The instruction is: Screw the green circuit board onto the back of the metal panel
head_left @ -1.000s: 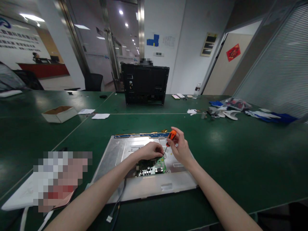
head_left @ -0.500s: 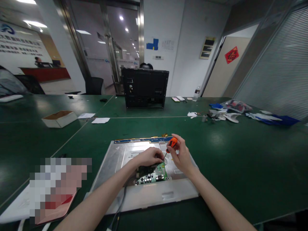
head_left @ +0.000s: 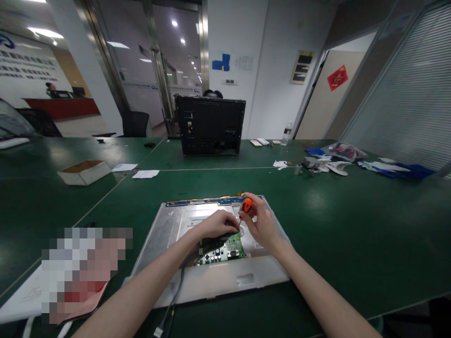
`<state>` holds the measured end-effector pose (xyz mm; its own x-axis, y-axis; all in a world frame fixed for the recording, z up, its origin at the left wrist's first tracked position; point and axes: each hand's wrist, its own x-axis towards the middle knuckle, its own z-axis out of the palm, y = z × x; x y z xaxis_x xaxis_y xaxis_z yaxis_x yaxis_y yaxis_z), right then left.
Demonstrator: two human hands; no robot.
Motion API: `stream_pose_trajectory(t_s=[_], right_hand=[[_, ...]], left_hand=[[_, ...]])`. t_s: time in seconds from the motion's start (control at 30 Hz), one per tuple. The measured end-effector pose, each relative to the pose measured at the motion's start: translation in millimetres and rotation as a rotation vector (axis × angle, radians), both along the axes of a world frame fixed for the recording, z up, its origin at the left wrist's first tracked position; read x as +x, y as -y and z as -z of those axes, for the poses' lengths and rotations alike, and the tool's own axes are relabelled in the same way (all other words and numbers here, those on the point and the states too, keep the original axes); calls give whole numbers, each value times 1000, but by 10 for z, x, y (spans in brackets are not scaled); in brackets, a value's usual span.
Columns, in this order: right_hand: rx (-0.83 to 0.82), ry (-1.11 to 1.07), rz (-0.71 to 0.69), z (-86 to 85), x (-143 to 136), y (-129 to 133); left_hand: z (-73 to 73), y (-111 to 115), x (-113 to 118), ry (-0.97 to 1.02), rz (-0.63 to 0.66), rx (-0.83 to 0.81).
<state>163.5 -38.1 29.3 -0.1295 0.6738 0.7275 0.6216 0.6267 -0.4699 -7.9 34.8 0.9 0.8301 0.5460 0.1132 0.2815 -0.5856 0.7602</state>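
Note:
A silver metal panel [head_left: 225,280] lies on the green table, with a blue strip board [head_left: 197,202] along its far edge. On it sits a green circuit board [head_left: 234,245], partly covered by my left hand. My right hand [head_left: 261,224] is closed round a small orange and black screwdriver [head_left: 247,204], whose tip points down at the board's far corner. My left hand [head_left: 220,223] has its fingers pinched together beside that tip; what they hold, if anything, is hidden. A dark cable [head_left: 179,286] runs off the panel's near edge.
A black monitor casing [head_left: 211,126] stands on the far side of the table [head_left: 338,234]. An open box [head_left: 84,172] and papers [head_left: 145,174] are at the left. Bags and scraps [head_left: 343,151] lie at the far right. A blurred pink item [head_left: 95,281] is near left.
The screwdriver in my right hand has become more upright and shifted slightly left. My left hand stays at the board's corner. The whole view has shifted slightly.

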Motion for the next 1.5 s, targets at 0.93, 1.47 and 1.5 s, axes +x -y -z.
stream_pose_trajectory(t_s=[0.93,1.47,1.5], right_hand=[[64,126,27,30,51,-34],[9,147,-26,4,16,1],[16,152,-12,7,20,-6]], left_hand=[[50,-28,-5,20,-15,-21],[54,-38,1,24,-9,-1],[47,-33,1,22,-10,-2]])
